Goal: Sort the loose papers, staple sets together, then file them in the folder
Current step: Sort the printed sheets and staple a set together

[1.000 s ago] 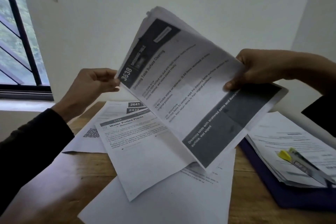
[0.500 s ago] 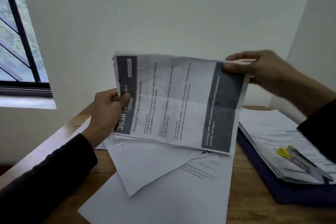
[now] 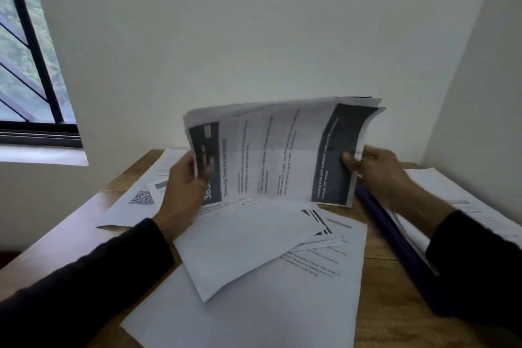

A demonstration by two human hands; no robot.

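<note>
I hold a small set of printed sheets (image 3: 278, 155) on its long edge, its lower edge touching the loose papers (image 3: 254, 246) on the wooden table (image 3: 378, 246). The top sheet has dark bands at both ends and the title "Dressing Table Surface Cleaning". My left hand (image 3: 183, 192) grips the left end, thumb on the front. My right hand (image 3: 378, 172) grips the right end. A purple folder (image 3: 395, 237) lies open at the right with a stack of filed pages (image 3: 457, 200) on it, partly hidden by my right arm.
More loose sheets lie spread over the table, one with a QR code (image 3: 142, 197) at the left and a large blank-faced sheet (image 3: 254, 308) near the front edge. A white wall stands close behind the table, and a barred window (image 3: 25, 65) is at the left.
Both hands have turned the set from a raised tilt to a sideways position and brought it down onto the papers on the table. My right hand slid from the top corner to the right edge.
</note>
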